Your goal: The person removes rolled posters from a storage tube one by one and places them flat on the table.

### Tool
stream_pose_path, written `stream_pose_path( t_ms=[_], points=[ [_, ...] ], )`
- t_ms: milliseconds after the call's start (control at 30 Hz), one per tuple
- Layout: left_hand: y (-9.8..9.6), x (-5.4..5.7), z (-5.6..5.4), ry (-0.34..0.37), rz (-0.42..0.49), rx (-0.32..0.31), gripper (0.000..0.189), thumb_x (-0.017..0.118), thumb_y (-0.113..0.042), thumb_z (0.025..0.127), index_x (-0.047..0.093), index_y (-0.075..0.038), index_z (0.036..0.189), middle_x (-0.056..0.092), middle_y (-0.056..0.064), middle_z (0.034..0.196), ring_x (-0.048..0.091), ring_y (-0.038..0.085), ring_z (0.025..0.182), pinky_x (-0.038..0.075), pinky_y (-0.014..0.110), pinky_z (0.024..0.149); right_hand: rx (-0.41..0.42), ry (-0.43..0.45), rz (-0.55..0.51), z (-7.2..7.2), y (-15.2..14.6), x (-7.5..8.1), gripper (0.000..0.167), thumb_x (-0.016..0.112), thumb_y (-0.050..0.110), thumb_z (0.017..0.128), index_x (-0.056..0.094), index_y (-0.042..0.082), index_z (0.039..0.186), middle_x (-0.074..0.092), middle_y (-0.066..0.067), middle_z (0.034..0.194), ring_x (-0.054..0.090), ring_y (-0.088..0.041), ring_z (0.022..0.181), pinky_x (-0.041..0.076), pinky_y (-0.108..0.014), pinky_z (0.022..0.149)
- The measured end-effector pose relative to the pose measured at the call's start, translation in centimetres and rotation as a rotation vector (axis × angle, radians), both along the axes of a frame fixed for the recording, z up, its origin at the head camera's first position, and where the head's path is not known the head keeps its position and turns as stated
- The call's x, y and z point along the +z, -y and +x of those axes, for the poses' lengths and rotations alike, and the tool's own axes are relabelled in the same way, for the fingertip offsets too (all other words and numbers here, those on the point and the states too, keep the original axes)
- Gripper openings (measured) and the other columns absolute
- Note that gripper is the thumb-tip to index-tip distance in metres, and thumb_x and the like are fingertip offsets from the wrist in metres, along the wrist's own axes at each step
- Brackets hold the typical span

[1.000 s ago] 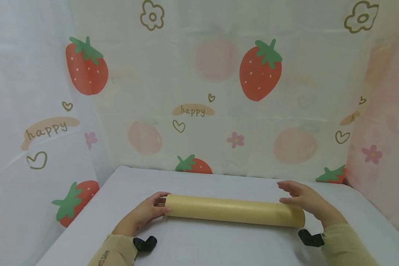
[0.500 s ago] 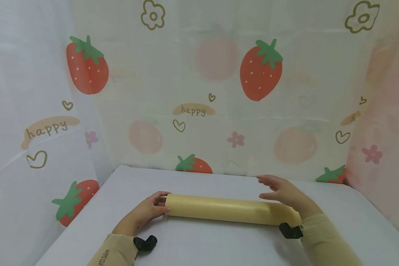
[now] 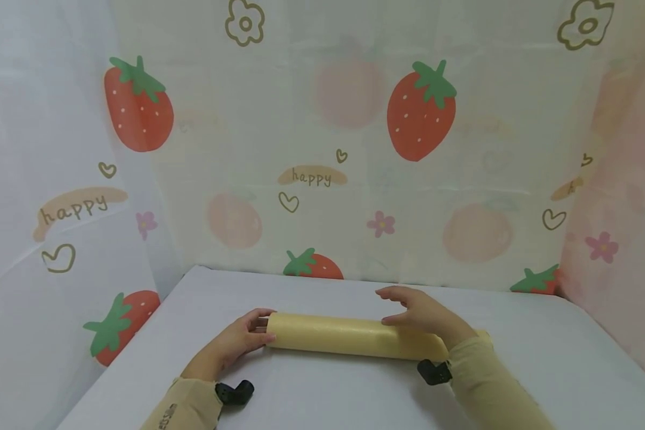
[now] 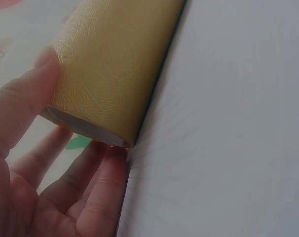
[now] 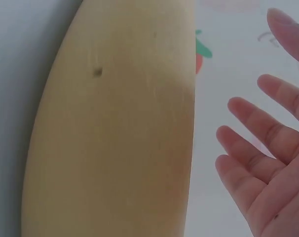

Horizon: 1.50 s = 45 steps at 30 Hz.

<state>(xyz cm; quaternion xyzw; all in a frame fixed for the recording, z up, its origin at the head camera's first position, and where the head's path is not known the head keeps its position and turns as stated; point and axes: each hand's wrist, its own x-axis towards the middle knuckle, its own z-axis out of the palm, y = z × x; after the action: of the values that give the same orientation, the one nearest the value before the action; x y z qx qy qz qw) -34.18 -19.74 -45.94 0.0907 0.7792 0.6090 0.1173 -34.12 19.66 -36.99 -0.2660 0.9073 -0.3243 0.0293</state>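
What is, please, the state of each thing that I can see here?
yellow roll: lying on its side on the white table
left hand: holding the yellow roll at one end
right hand: fingers spread, holding nothing
black wrist devices: worn; on or off, I cannot tell
printed backdrop: hanging, lightly creased

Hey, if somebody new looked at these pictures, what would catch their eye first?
Probably the long, hollow gold tube, stretching sideways across the white tabletop. Next, the two hands: the left hand holds the tube's left end, and the right hand, its fingers apart, is by the right half. Behind the table, the big red strawberries printed on the pale backdrop stand out too.
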Motion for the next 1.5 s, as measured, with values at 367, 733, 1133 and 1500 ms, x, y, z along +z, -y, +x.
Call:
stream_pose_path(
  t_ms=[367, 733, 1133, 1500],
  points=[
    [0.2, -0.2, -0.1, -0.017, 0.008, -0.023, 0.066, 0.075, -0.024, 0.074, 0.044, -0.011, 0.13, 0.047, 0.016, 0.129, 0.049, 0.028, 0.114, 0.046, 0.034, 0.086, 0.017, 0.035, 0.042, 0.3, 3.1, -0.1, 0.062, 0.072, 0.036, 0.076, 0.049, 0.02, 0.13, 0.051, -0.002, 0.129, 0.044, -0.023, 0.121, 0.033, -0.045, 0.099],
    [0.1, -0.1, 0.0, -0.019, -0.009, -0.001, 0.066, 0.076, -0.025, 0.073, 0.045, -0.012, 0.13, 0.047, 0.015, 0.129, 0.049, 0.028, 0.115, 0.046, 0.035, 0.086, 0.069, 0.007, 0.113, 0.7, 5.4, -0.4, 0.063, 0.069, 0.037, 0.079, 0.044, 0.021, 0.135, 0.043, 0.002, 0.135, 0.036, -0.02, 0.127, 0.03, -0.041, 0.103],
    [0.1, -0.3, -0.1, -0.021, 0.011, -0.005, 0.066, 0.076, -0.024, 0.073, 0.044, -0.012, 0.13, 0.047, 0.016, 0.129, 0.049, 0.028, 0.114, 0.046, 0.035, 0.086, 0.155, -0.16, 0.245, 1.4, 7.8, -0.5, 0.062, 0.066, 0.034, 0.082, 0.041, 0.019, 0.137, 0.041, -0.002, 0.138, 0.032, -0.022, 0.13, 0.028, -0.041, 0.104],
    [0.1, -0.3, -0.1, -0.025, 0.009, -0.021, 0.066, 0.075, -0.024, 0.075, 0.044, -0.011, 0.131, 0.046, 0.016, 0.129, 0.049, 0.028, 0.114, 0.046, 0.035, 0.086, 0.211, -0.37, 0.397, 1.4, 10.0, -1.3, 0.062, 0.067, 0.035, 0.081, 0.043, 0.017, 0.136, 0.044, -0.009, 0.135, 0.038, -0.025, 0.125, 0.03, -0.039, 0.103]
  ],
)
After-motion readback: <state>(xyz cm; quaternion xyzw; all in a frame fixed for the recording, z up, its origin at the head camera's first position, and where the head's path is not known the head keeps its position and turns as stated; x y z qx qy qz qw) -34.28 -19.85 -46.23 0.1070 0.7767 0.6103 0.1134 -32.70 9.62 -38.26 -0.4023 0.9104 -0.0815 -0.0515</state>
